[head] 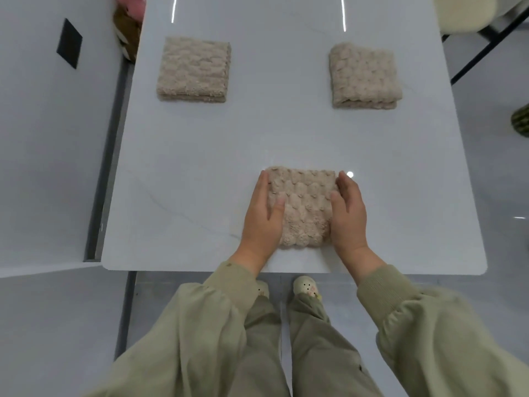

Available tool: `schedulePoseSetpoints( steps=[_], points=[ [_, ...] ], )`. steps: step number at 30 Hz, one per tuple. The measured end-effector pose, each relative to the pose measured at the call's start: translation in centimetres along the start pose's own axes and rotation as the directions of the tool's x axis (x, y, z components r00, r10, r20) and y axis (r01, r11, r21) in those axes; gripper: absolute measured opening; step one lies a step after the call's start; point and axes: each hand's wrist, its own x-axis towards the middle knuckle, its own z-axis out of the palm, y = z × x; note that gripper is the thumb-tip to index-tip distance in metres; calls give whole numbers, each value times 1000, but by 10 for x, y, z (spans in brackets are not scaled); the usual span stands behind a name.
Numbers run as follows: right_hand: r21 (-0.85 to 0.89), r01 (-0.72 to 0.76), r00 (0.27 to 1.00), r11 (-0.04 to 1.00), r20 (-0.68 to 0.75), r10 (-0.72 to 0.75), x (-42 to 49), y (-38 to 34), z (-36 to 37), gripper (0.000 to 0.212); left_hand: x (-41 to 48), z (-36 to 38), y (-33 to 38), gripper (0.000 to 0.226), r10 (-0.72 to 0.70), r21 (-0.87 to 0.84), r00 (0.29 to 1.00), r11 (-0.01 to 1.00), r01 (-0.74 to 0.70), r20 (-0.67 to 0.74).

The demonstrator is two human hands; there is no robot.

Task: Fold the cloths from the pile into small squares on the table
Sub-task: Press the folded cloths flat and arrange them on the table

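Far left: folded beige fleecy square cloth stack (pixel 194 69), set on white glossy table (pixel 286 133), likely parked as finished. Left hand (pixel 263 213): fingers straight, flat against left edge of beige bobbled cloth (pixel 303 206) near front edge, thumb on top (squaring sides, probably). Right hand (pixel 349 209): same, right edge. Far right: second beige bobbled stack (pixel 364 76). Layer count hidden; unfolded pile not identifiable.

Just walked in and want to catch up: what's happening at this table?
A person is folding beige cloths into squares. Their left hand and right hand press against the two sides of a folded cloth near the front edge of the white table. Two stacks of folded cloths lie farther back, one at the left and one at the right.
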Motion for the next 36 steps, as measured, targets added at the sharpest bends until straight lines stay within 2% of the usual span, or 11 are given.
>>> schedulePoseSetpoints(
  steps=[5, 7, 9, 11, 14, 17, 19, 23, 27, 30, 36],
  points=[
    [-59, -13, 1000, 998, -7, 13, -6, -9, 7, 49, -2, -2, 10, 54, -19, -16, 998, 1000, 21, 66],
    [-112, -9, 1000, 994, -22, 6, -8, -12, 7, 50, -4, -3, 10, 55, 17, 68, 998, 997, -21, 67],
    [-231, 23, 1000, 973, -11, -27, -11, -16, 1, 52, -5, -12, 7, 56, 84, 260, 995, 961, -93, 45],
    [-379, 109, 994, 919, 54, -96, -16, -23, -5, 54, -7, -27, 5, 57, 113, 497, 991, 857, -134, 73],
    [-564, 262, 964, 783, 191, -185, -28, -36, -3, 57, -16, -49, 9, 61, 103, 792, 985, 585, -175, 142],
    [-694, 364, 931, 621, 263, -252, -41, -49, 8, 60, -31, -69, 13, 63, 134, 925, 975, 318, -210, 176],
    [-747, 411, 911, 523, 307, -277, -50, -55, 20, 62, -41, -83, 14, 63, 150, 953, 974, 227, -202, 171],
    [-777, 445, 895, 446, 363, -262, -79, -56, 45, 66, -70, -107, 15, 65, 170, 964, 977, 210, -161, 127],
    [-752, 489, 872, 442, 406, -274, -110, -56, 73, 65, -92, -135, 8, 66, 174, 977, 982, 183, -107, 75],
    [-730, 501, 865, 464, 407, -294, -122, -60, 102, 64, -95, -158, -1, 67, 164, 976, 986, 207, -68, 34],
    [-744, 453, 890, 491, 343, -301, -138, -70, 178, 64, -80, -235, -28, 68, 194, 963, 978, 237, -125, 79]
  ],
)
